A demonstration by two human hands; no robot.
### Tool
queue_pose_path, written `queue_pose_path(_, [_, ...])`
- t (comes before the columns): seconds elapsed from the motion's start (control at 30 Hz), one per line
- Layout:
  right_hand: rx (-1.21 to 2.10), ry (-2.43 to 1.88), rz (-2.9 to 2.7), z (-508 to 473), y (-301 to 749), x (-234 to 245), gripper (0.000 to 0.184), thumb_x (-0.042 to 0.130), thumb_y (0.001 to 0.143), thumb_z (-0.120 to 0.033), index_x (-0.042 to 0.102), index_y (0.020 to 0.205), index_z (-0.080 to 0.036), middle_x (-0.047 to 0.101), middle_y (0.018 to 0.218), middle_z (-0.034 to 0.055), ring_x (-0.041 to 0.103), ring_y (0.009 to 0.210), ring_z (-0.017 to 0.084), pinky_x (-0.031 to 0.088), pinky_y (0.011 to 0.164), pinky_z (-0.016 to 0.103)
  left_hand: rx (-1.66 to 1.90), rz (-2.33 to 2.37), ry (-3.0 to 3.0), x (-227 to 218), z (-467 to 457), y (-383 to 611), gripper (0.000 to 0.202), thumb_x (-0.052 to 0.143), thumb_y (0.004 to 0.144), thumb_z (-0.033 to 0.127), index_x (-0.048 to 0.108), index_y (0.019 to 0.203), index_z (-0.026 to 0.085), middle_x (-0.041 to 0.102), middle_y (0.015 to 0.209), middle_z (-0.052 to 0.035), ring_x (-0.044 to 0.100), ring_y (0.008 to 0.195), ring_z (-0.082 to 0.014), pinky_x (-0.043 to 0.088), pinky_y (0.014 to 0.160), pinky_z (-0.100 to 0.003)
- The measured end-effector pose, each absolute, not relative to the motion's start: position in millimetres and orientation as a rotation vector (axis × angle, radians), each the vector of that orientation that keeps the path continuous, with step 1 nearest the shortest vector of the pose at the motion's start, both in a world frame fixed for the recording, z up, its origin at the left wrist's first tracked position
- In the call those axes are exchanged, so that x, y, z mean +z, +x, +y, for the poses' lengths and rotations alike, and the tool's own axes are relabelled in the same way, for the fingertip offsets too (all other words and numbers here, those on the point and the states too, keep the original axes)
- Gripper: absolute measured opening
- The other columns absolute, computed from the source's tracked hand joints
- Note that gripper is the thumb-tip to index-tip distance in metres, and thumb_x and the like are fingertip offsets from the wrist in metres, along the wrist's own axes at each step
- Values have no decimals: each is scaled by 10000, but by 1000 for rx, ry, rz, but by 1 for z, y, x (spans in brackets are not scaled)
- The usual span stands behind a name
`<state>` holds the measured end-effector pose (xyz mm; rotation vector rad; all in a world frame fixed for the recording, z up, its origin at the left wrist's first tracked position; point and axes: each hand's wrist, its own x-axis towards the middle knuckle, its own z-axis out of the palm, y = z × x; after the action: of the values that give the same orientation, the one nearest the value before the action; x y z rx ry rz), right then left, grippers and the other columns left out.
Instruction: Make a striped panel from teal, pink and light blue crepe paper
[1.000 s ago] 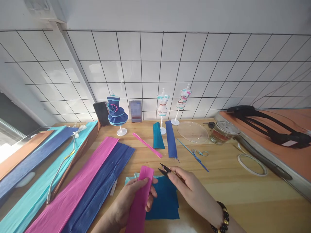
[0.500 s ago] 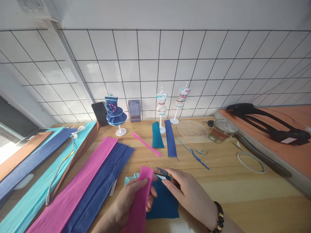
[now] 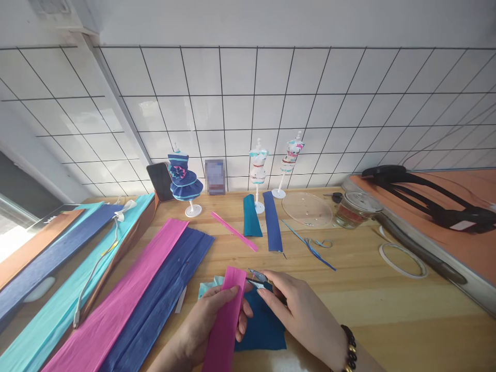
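A folded strip of pink crepe paper (image 3: 227, 320) stands tilted in my left hand (image 3: 205, 318), thumb across its front and fingers behind. My right hand (image 3: 298, 305) grips small scissors (image 3: 259, 281), whose blades are apart and point left at the strip's upper right edge. I cannot tell whether the blades touch the paper. My right fingers hide the scissors' handles. Below both hands lie a dark teal paper piece (image 3: 267, 325) and a light aqua piece (image 3: 210, 285). A thin pink strip (image 3: 234, 231) lies farther back.
Long pink (image 3: 127, 289) and navy crepe paper sheets (image 3: 166, 289) spread at left. Small dress forms, one in a blue ruffled dress (image 3: 185, 181), stand by the tiled wall. Teal (image 3: 251, 217) and blue strips (image 3: 273, 222), a glass jar (image 3: 356, 209) and a tape roll (image 3: 403, 260) lie behind.
My hands stay nearly in place, still holding the pink strip and the scissors. The scissors have turned slightly; the whole view has shifted a little.
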<state>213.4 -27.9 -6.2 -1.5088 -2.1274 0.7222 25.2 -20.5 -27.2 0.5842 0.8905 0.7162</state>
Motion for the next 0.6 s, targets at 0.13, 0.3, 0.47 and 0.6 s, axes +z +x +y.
queue_pose_path(0.13, [716,-1526,-2113,-28,212,-7,245,404,931,-332,576,1075,-231,618,766,2,579,685,165,433,625,279,718,889,560,-27,-21,26,297,604,797,382,658,851,95,662,624,-52,555,432,-105,437,417,-200])
queue_pose_path(0.3, [723,-1522,-2103,-27,211,-6,243,403,932,-336,569,1071,-224,620,776,7,582,696,168,428,622,275,696,867,460,-26,-19,24,294,635,773,347,655,934,101,654,597,-38,523,391,-93,407,373,-187])
queue_pose_path(0.47, [726,-1484,-2107,-29,211,-6,218,401,937,-333,558,1053,-237,612,759,-6,575,679,161,416,612,266,691,847,428,-27,-18,24,245,604,799,323,664,883,101,653,575,-36,497,351,-78,384,356,-175])
queue_pose_path(0.6, [690,-1508,-2122,-30,211,-9,175,407,934,-327,555,946,-235,600,731,-13,566,656,162,401,589,267,671,861,448,-26,-19,25,233,609,798,343,667,841,121,637,538,-22,484,332,-74,378,361,-171])
